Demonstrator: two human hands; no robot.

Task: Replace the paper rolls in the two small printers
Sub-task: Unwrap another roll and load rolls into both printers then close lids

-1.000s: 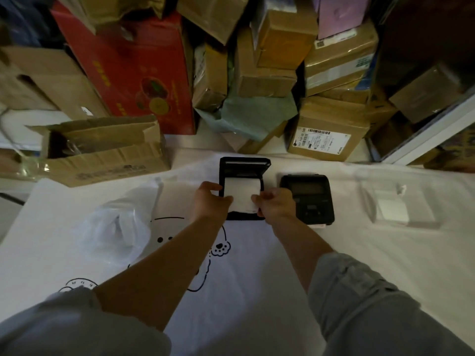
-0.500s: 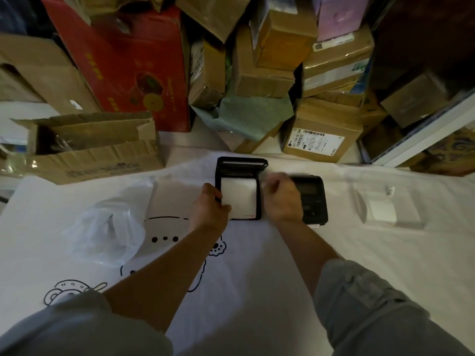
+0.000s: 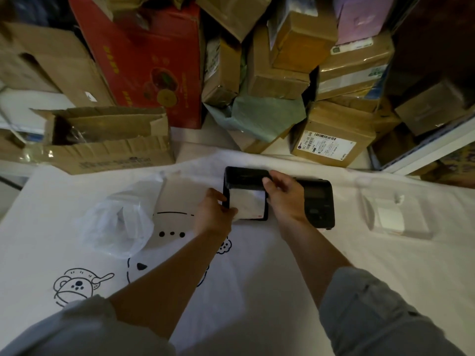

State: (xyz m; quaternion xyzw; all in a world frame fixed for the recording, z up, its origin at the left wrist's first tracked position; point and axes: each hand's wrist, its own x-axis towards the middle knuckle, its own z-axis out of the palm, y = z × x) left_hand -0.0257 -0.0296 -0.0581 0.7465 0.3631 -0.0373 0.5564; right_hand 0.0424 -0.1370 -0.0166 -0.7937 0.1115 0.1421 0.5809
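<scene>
Two small black printers lie side by side on a white cloth. The left printer (image 3: 245,181) has its lid partly lowered over a white paper strip (image 3: 248,205) that runs toward me. My left hand (image 3: 214,214) pinches the near left corner of that paper at the printer's left edge. My right hand (image 3: 284,199) holds the lid's right end, thumb on its front edge. The right printer (image 3: 318,201) is closed and partly hidden by my right hand. A spare white paper roll (image 3: 389,218) lies in a clear wrapper at the right.
A crumpled clear plastic bag (image 3: 115,224) lies left of the printers. An open cardboard box (image 3: 102,140) stands at the back left. A stack of cardboard parcels (image 3: 331,134) and a red carton (image 3: 149,60) crowd the back. The white cloth (image 3: 257,291) bears cartoon drawings.
My right hand left the paper's front edge and moved up to the lid, which has come down from upright to partly over the paper. My left hand stayed at the printer's left side.
</scene>
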